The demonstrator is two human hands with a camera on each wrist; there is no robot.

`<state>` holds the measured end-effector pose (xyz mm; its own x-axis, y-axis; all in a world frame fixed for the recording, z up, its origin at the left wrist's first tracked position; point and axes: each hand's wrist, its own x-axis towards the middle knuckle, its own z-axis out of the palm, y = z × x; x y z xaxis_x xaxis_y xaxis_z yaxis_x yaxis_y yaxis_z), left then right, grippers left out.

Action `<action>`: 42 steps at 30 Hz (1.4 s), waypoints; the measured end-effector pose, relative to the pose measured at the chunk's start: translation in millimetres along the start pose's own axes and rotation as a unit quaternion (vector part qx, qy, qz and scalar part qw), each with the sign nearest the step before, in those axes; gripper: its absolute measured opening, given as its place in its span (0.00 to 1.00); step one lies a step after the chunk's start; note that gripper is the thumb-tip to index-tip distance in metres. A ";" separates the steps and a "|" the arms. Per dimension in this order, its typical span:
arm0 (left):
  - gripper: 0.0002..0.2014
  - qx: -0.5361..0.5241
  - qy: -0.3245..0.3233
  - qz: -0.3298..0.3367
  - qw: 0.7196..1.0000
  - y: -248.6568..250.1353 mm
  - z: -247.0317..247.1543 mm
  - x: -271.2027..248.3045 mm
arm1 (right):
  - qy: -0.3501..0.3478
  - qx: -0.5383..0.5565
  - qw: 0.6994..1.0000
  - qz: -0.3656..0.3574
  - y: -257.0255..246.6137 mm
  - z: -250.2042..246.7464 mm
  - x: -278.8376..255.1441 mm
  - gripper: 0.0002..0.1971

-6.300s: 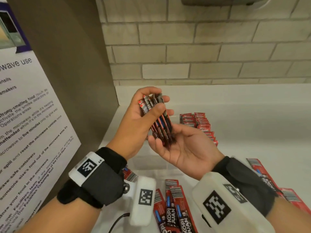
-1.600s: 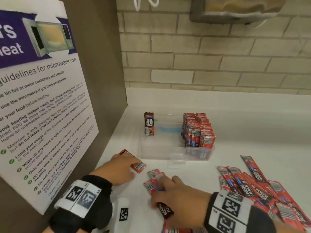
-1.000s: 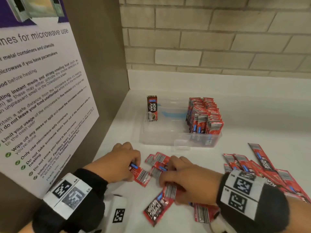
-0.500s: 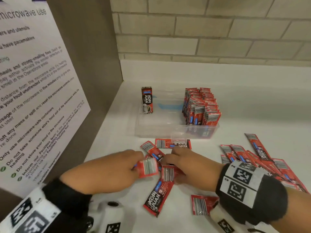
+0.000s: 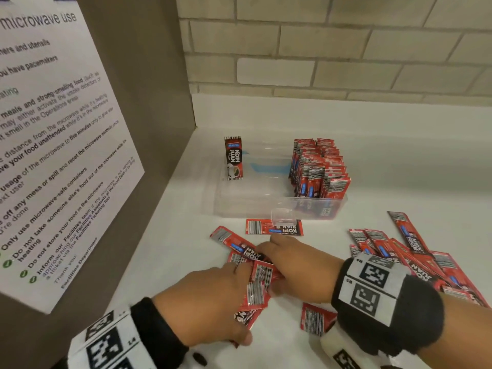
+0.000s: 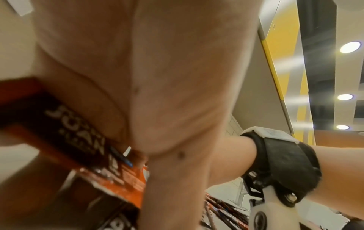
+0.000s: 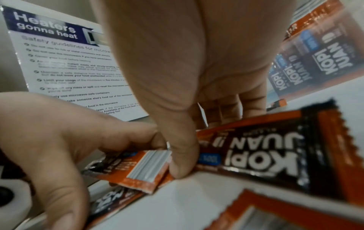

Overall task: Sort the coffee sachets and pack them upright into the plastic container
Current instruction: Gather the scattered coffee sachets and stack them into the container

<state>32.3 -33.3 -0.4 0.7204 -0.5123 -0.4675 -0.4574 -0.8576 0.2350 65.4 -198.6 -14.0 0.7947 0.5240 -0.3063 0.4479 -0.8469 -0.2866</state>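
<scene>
Below, both hands (image 5: 210, 302) (image 5: 298, 267) pinch sachets (image 5: 259, 284) on white counter (image 5: 399, 182), brick wall (image 5: 332, 49) behind.

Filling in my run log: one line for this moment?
stage: gathering | left hand: holds sachets | right hand: on sachets | container: partly packed

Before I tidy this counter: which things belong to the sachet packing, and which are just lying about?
Belongs:
- plastic container
- packed sachets
- loose sachets
- sachets under left hand and right hand

Lying about:
- microwave notice
</scene>
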 end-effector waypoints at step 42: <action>0.20 -0.405 0.311 -0.020 0.859 -45.5 -3.3 8.6 | 0.059 0.261 0.961 0.071 25.1 -54.4 -29.3 0.09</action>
<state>61.0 1.2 -12.3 0.9818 -0.1901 -0.0029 -0.0933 -0.4952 0.8638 75.7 -240.1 37.2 0.8874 0.3662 -0.2800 0.0889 -0.7319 -0.6756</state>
